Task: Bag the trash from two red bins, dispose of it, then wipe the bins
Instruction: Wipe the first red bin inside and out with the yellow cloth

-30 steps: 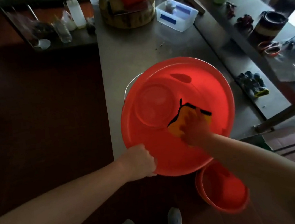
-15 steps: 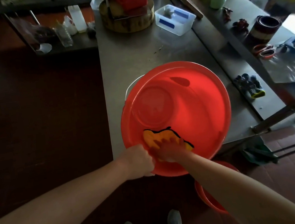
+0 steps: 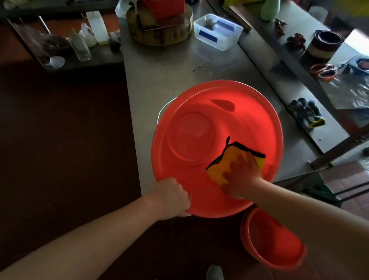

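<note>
I judge the red bin (image 3: 234,119) light, slippery: left grip (image 3: 170,197) clasps its rim, right grip (image 3: 241,174), unclenched, presses soft cloth (image 3: 219,170) inside

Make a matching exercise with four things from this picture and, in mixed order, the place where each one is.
Things:
1. yellow cloth
2. small red bin
3. left hand
4. clear plastic box

Places:
a. on the floor beside the steel table
b. gripping the rim of the large red bin
c. pressed under the right hand inside that bin
d. on the far part of the table

Pairs: 1-c, 2-a, 3-b, 4-d
</note>
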The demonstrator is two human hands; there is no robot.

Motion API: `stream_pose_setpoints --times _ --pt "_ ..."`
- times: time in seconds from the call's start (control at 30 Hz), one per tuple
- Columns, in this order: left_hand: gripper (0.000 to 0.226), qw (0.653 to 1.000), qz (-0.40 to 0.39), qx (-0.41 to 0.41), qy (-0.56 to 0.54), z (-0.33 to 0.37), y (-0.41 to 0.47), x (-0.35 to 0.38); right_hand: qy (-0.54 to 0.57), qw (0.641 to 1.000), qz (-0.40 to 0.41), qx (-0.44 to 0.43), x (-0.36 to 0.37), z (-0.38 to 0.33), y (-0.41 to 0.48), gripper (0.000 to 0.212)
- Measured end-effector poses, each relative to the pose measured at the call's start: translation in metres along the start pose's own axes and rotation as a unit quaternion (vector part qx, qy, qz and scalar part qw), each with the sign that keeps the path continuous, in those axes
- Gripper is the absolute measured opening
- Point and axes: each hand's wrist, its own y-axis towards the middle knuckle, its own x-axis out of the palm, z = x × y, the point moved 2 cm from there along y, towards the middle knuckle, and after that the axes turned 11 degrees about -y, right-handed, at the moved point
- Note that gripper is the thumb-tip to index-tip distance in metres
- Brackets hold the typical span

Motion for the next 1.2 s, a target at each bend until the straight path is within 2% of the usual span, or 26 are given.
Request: stream_pose_setpoints --times 0.13,0.2,0.33,0.53,0.63,0.83,0.93,1.03,1.2 --pt "0.058 0.999 -0.026 0.018 0.015 0.004 0.0 -0.003 0.181 0.978 -0.09 -0.054 -0.007 -0.057 -0.032 0.071" --pt "0.053 0.999 -0.035 0.029 0.018 0.006 -0.001 -0.003 0.209 0.969 -0.104 -0.081 -0.01 -0.071 -0.046 0.071" --pt "0.057 1.0 -0.019 0.02 0.004 0.003 -0.004 -0.004 0.19 0.975 -0.074 -0.087 -0.015 -0.057 -0.066 0.067" --pt "0.06 1.0 0.007 0.003 -0.016 -0.01 -0.012 0.0 0.137 0.986 -0.049 -0.078 -0.023 -0.052 -0.06 0.076" --pt "0.059 0.999 0.01 -0.007 -0.033 -0.007 -0.012 0.007 0.153 0.985 -0.044 -0.06 -0.023 -0.064 -0.038 0.073" --pt "0.061 0.999 0.027 -0.023 -0.035 0.001 -0.01 0.028 0.167 0.985 0.027 -0.042 -0.019 -0.078 0.029 0.064" --pt "0.061 0.999 0.039 -0.007 -0.023 0.001 -0.01 0.029 0.251 0.966 0.02 -0.061 -0.02 -0.078 0.062 0.067" --pt "0.058 0.998 0.057 0.003 -0.009 0.001 -0.012 0.029 0.257 0.963 0.047 -0.071 -0.018 -0.08 0.083 0.066" --pt "0.061 0.999 0.045 -0.015 -0.014 -0.012 -0.014 0.024 0.206 0.977 -0.032 -0.047 -0.028 -0.079 0.082 0.067"
